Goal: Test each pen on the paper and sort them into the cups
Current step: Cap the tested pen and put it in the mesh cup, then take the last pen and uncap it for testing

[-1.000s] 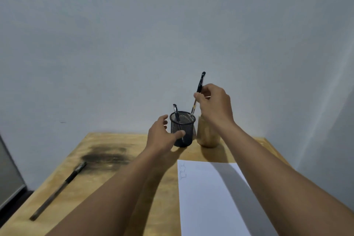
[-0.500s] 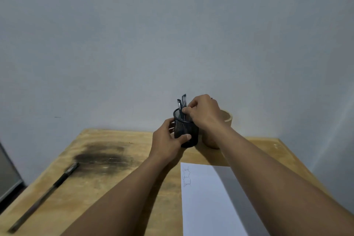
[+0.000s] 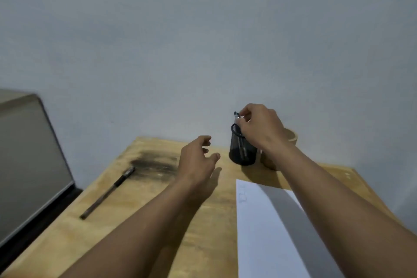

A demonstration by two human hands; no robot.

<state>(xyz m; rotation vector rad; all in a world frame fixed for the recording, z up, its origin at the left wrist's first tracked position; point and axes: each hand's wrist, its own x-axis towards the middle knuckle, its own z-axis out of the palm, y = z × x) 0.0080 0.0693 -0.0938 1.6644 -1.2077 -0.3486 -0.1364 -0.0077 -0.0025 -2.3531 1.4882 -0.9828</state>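
A black mesh cup stands at the back of the wooden table, with pens upright inside it. My right hand is over its rim, fingertips pinched on the top of a black pen that sits in the cup. A wooden cup stands just right of the mesh cup, largely hidden by my right wrist. My left hand hovers open to the left of the mesh cup, apart from it. A white paper with small scribbles lies under my right forearm. Another black pen lies on the table at the left.
A dark smudge marks the tabletop near the loose pen's tip. A grey flat-sided object stands off the table's left edge. The wall rises directly behind the cups.
My right hand has lowered the pen into the mesh cup. My left hand has let go of the mesh cup and drawn back to the left. The view has swung to the left.
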